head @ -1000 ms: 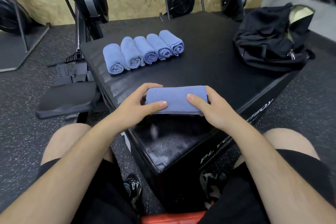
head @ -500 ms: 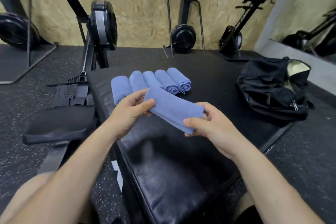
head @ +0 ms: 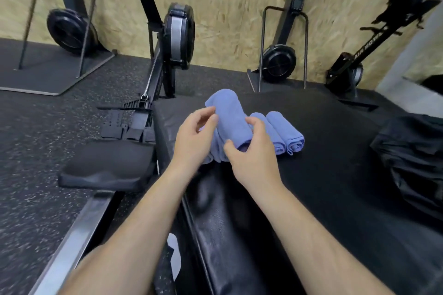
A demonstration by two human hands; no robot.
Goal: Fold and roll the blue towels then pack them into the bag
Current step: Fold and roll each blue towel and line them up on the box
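Observation:
I hold a rolled blue towel just above the row of rolled blue towels on the black padded box. My right hand grips the roll's near end between thumb and fingers. My left hand is at the roll's left side, its fingers loosely curled, fingertips touching the cloth. The hands and the held roll hide the left part of the row. The black bag lies on the box at the right edge of view.
A rowing machine stands left of the box, its seat and footrests close to the box's edge. More rowers stand upright along the wooden wall behind. Speckled rubber floor surrounds the box.
The roll was lifted from the box's near edge and carried forward over the row of towels. It turned end-on to me, and my left hand loosened its hold. The camera tilted up.

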